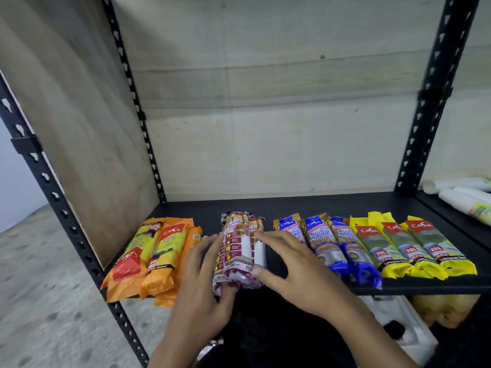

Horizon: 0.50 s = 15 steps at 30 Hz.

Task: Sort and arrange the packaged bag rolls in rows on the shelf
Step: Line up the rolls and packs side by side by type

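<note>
Packaged bag rolls lie in groups along the front of a black shelf. At the left are three orange packs. In the middle are purple-and-white drawstring packs. To the right come three blue packs, then three yellow packs. My left hand presses against the left side of the purple packs with straight fingers. My right hand lies on their right side, thumb at the near end, fingers spread.
Black perforated uprights frame the bay, with a wooden side panel on the left and a pale back wall. White tubes lie on the neighbouring shelf to the right. Goods sit on the shelf below.
</note>
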Each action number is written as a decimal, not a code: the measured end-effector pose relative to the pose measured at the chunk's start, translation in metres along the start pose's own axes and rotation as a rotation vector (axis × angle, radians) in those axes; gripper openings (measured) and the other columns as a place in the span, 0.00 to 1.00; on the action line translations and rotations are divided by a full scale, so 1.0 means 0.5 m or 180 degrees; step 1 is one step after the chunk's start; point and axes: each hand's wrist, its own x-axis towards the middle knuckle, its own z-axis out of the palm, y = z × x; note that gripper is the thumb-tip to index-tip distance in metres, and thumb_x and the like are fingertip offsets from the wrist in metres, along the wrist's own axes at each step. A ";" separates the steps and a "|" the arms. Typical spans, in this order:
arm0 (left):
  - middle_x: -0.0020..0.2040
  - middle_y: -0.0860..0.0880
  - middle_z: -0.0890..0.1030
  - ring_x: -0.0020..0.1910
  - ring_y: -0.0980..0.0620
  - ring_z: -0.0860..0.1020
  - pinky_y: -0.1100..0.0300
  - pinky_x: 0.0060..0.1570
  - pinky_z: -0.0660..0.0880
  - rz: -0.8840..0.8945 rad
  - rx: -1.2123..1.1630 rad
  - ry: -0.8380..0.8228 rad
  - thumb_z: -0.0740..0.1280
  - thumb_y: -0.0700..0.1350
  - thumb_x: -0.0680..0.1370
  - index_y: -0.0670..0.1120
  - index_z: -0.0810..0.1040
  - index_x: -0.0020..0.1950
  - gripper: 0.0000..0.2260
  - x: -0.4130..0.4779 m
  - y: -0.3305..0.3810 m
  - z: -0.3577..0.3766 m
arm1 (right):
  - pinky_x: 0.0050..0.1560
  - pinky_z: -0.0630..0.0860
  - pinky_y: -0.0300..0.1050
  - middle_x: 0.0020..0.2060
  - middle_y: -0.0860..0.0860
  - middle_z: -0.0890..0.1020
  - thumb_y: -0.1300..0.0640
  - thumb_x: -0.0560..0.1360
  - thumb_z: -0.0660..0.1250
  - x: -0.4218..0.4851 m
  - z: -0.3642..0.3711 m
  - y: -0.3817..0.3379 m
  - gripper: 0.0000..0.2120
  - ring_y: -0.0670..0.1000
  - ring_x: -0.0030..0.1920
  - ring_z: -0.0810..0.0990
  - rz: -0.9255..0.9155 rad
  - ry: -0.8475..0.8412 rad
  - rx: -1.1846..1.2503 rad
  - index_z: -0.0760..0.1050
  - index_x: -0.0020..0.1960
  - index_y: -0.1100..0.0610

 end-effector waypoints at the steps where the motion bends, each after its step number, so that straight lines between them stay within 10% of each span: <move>1: 0.77 0.58 0.57 0.78 0.57 0.55 0.64 0.73 0.56 -0.0168 -0.0046 -0.0167 0.68 0.45 0.74 0.53 0.54 0.80 0.37 -0.001 -0.015 -0.003 | 0.70 0.66 0.45 0.73 0.32 0.57 0.33 0.74 0.65 0.015 0.018 -0.011 0.36 0.37 0.73 0.58 0.0006 -0.0199 0.0098 0.52 0.76 0.33; 7: 0.73 0.73 0.41 0.72 0.76 0.45 0.81 0.63 0.52 -0.0546 -0.0436 -0.0922 0.69 0.42 0.76 0.63 0.30 0.76 0.49 -0.002 -0.047 -0.001 | 0.76 0.56 0.53 0.80 0.43 0.42 0.40 0.76 0.67 0.070 0.097 -0.042 0.39 0.50 0.80 0.44 0.0070 -0.0729 -0.0251 0.48 0.79 0.36; 15: 0.72 0.70 0.48 0.67 0.82 0.51 0.80 0.61 0.60 -0.0609 -0.0305 -0.1295 0.71 0.48 0.76 0.61 0.32 0.77 0.49 -0.005 -0.072 0.013 | 0.70 0.69 0.48 0.74 0.45 0.68 0.49 0.78 0.67 0.067 0.068 -0.044 0.23 0.47 0.71 0.68 0.0110 0.0100 0.0042 0.71 0.73 0.47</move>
